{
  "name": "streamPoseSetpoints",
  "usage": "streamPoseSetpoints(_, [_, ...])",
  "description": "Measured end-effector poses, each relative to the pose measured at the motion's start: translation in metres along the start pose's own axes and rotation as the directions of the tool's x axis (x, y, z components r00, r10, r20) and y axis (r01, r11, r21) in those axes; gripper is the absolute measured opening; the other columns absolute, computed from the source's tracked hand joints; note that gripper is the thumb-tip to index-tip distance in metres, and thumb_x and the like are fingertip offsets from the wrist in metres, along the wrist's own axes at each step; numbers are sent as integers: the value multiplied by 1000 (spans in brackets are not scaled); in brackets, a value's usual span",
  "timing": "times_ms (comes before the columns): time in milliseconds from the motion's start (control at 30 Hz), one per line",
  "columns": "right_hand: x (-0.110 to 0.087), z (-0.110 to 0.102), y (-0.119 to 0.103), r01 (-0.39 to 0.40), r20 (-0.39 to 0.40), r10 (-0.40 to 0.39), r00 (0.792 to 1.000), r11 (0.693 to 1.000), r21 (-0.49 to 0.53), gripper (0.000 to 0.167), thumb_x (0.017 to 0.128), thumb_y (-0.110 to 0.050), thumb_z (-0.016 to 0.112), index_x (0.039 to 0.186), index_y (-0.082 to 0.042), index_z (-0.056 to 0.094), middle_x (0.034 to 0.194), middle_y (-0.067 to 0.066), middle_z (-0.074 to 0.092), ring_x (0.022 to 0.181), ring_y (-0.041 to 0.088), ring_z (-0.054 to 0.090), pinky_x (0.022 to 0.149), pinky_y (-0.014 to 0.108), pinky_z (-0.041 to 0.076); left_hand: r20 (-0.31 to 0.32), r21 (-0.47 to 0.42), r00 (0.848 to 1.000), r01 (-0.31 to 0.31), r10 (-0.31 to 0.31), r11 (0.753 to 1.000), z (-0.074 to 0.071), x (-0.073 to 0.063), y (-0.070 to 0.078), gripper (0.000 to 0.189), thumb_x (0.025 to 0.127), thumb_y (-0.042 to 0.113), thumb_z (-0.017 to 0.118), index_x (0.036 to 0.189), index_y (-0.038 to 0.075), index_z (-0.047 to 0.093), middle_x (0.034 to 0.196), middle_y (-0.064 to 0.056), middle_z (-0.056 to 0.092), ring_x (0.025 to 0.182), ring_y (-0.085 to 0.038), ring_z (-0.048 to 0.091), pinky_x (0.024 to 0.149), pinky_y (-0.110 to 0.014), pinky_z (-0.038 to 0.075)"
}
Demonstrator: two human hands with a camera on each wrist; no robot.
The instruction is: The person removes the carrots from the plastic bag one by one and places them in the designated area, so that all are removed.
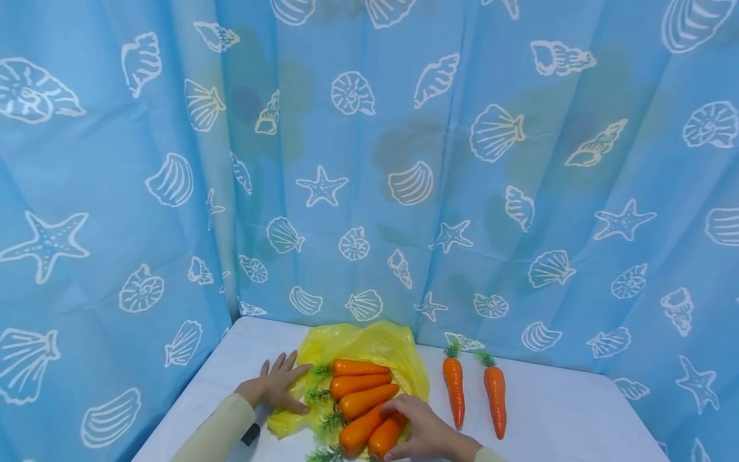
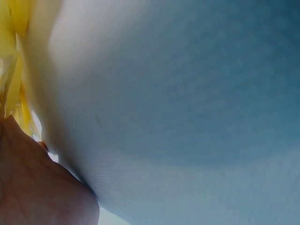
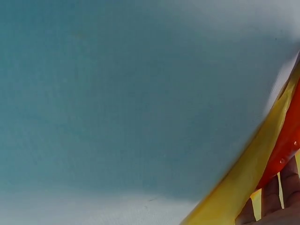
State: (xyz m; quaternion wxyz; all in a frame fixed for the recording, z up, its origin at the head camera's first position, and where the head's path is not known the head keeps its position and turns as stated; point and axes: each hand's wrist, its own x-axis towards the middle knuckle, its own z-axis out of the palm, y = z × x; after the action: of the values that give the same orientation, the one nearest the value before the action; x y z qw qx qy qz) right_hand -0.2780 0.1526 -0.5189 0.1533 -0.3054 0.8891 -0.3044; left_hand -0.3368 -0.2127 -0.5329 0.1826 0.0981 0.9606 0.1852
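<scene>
Left sleeve point(image 1: 215, 431): pale, nearest the camera, leading from the bottom edge to the left hand point(image 1: 277, 387).
Left hand: fingers spread wide, touching the left edge of the yellow bag point(image 1: 378, 333), seemingly to keep the thin plastic flat and steady.
Right hand point(image 1: 426, 428): fingers curved round the nearest carrot point(image 1: 384, 439), thumb on its near side; the grip looks meant to hold the smooth, round body from rolling.
Carrots on the bag: five, counting the held one; the other four point(image 1: 369, 400) lie side by side beyond it, leafy tops point(image 1: 331, 421) to the left, probably turned alike so they sit close together.
Yellow bag: the only container, crumpled and spread beneath the carrots, which lie uncovered; whether anything is inside, I cannot tell.
Carrots apart: a left one point(image 1: 454, 391) and a right one point(image 1: 496, 399) lie off the bag on the white worktop point(image 1: 560, 410), tops toward the curtain point(image 1: 369, 141).
</scene>
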Motion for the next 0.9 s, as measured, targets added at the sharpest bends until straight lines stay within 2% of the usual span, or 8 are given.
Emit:
streamPoseSetpoints(167, [0,1,0,-36,9,36,999,999,-1,57,74,-52,82,124,-38,59,127,-16,57,117,16,49,103,51,44,-3,9,1000,-5,5,1000,2,3,-1,102,67,72,76,152,29,38,167,-15,9,152,-42,3,118,-68,-3])
streamPoseSetpoints(367, [2,2,2,14,23,-13,1000,999,-39,55,75,-52,81,124,-38,61,127,-14,56,113,13,48,97,41,47,-5,14,1000,-4,4,1000,2,3,-1,102,66,70,77,151,29,38,166,-15,10,152,-43,3,118,-68,-3])
streamPoseSetpoints(600, [4,5,4,-32,69,32,997,999,2,46,77,-49,81,118,-40,65,121,-16,56,107,11,47,93,38,48,1,14,1000,12,-12,1000,1,0,0,102,67,70,77,151,29,39,166,-15,10,152,-43,4,118,-68,-4])
streamPoseSetpoints(800, [4,5,4,-5,82,8,997,999,-33,42,78,-48,80,116,-37,66,118,-18,57,104,8,47,92,34,48,-3,11,1000,10,-10,1000,0,-2,3,101,67,68,78,151,28,39,166,-15,11,151,-44,4,117,-69,-3])
streamPoseSetpoints(900, [4,7,7,8,96,-7,995,1000,-11,39,79,-45,81,115,-35,67,115,-17,57,101,6,46,89,29,48,-1,12,1000,2,-2,1000,0,-2,4,100,68,67,78,151,28,39,166,-15,11,151,-44,4,117,-69,-3])
